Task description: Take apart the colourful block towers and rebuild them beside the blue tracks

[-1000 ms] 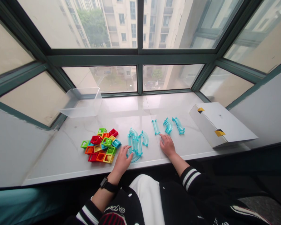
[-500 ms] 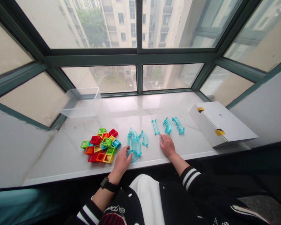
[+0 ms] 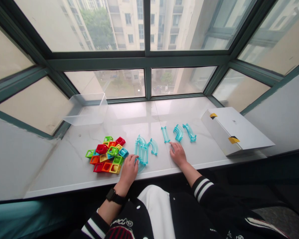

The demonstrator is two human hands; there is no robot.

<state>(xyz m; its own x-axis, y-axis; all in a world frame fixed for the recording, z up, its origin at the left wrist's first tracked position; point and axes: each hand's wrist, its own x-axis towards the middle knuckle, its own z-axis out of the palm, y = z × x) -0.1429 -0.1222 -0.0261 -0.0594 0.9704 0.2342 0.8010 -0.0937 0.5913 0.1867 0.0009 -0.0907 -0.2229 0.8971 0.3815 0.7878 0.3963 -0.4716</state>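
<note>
My left hand (image 3: 130, 168) is at the near end of a cluster of translucent blue toy track pieces (image 3: 144, 153). Its thumb and fingers close on the edge of a track piece there; the exact grip is partly hidden. A small curved track piece (image 3: 153, 146) lies just right of the cluster. My right hand (image 3: 178, 154) rests on the white ledge, fingers slightly bent and apart, holding nothing. Its fingertips are close to the near end of a straight blue track piece (image 3: 165, 134). Beyond it lie another curved piece (image 3: 178, 132) and a wavy sloped piece (image 3: 190, 133).
Left of my left hand is a pile of red, orange, yellow, green and blue hollow blocks (image 3: 103, 157). A clear plastic bin (image 3: 89, 116) stands at the back left. A white box (image 3: 235, 131) with yellow-black tabs is on the right. Windows border the ledge (image 3: 129, 114).
My left hand has shifted slightly left and its fingers have drawn closer together. The near part of the track cluster has moved a little left with it. My right hand stays put.
</note>
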